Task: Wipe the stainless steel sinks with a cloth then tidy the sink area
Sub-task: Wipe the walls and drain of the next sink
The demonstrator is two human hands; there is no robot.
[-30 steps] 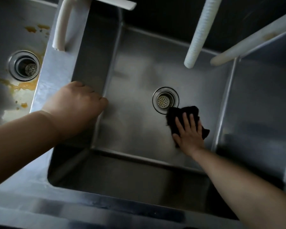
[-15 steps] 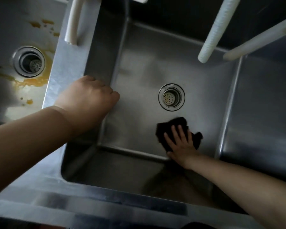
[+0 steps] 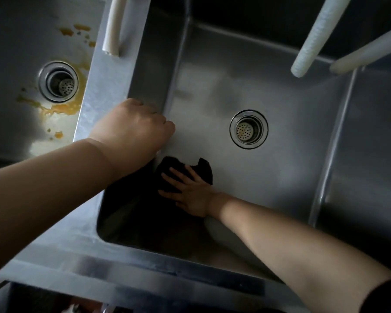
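Orange stains [image 3: 61,109] lay around the drain of the left sink [image 3: 14,41], and your left hand [image 3: 133,129] curled over the divider rim [image 3: 104,91], gripping it. In the middle sink [image 3: 291,132], your right hand [image 3: 190,195] pressed straight, spread fingers flat on the black cloth [image 3: 203,170] near the front-left corner of the floor, with the drain [image 3: 248,129] just beyond.

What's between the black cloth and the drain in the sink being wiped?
Nothing: in the head view only bare steel sink floor separates the cloth, pressed flat by the right hand, from the drain.
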